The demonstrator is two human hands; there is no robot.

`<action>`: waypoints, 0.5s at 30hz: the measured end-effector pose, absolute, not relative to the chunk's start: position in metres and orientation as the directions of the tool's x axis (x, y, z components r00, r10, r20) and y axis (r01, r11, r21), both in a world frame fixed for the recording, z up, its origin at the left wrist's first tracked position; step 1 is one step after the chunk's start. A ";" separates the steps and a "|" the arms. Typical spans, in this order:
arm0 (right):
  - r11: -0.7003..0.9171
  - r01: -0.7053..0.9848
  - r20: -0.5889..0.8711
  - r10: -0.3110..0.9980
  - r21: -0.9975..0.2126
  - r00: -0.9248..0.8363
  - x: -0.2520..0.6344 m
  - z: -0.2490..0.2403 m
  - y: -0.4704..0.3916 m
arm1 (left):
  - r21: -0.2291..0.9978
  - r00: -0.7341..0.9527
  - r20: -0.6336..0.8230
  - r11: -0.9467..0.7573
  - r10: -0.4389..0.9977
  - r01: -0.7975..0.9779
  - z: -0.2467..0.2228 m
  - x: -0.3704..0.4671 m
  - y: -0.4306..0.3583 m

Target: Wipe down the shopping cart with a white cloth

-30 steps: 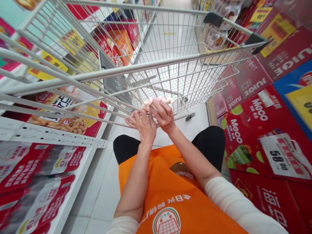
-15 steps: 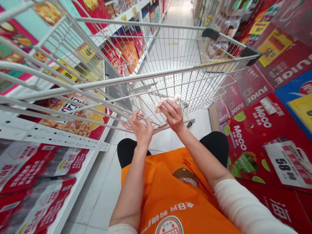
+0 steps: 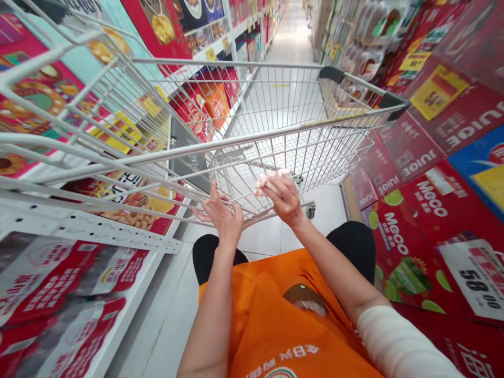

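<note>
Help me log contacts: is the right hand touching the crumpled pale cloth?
Touching. The head view shows the right hand curled over the crumpled pale cloth, part of which pokes out.

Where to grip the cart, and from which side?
Probably the near top rail, mid-length, palm down, from the wearer's side: it's a long, slim bar, exposed and facing the body. The left hand seems freer; the right hand holds a cloth.
</note>
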State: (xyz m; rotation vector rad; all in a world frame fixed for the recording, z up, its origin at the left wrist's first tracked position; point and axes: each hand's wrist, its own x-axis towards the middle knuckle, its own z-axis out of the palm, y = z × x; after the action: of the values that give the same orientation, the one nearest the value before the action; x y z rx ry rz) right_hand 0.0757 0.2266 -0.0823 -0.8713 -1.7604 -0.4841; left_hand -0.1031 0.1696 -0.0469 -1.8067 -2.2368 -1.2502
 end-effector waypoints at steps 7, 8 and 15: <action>0.658 0.736 0.885 0.425 -0.156 -0.193 0.063 -0.068 0.242 | 0.543 -0.430 0.647 0.016 0.630 0.840 -0.037 -0.076 0.160; 0.654 0.744 0.880 0.424 -0.135 -0.213 0.065 -0.072 0.241 | 0.540 -0.435 0.673 0.005 0.598 0.842 -0.033 -0.071 0.157; 0.678 0.728 0.938 0.309 -0.100 -0.159 0.091 -0.068 0.242 | 0.522 -0.348 0.687 -0.100 0.638 0.847 -0.009 -0.052 0.160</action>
State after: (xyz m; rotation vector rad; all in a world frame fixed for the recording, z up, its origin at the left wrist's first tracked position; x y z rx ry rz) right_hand 0.0907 0.2419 -0.0681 -0.8351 -1.7474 -0.4563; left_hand -0.0519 0.1598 -0.0088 -1.6507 -1.9489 -1.4278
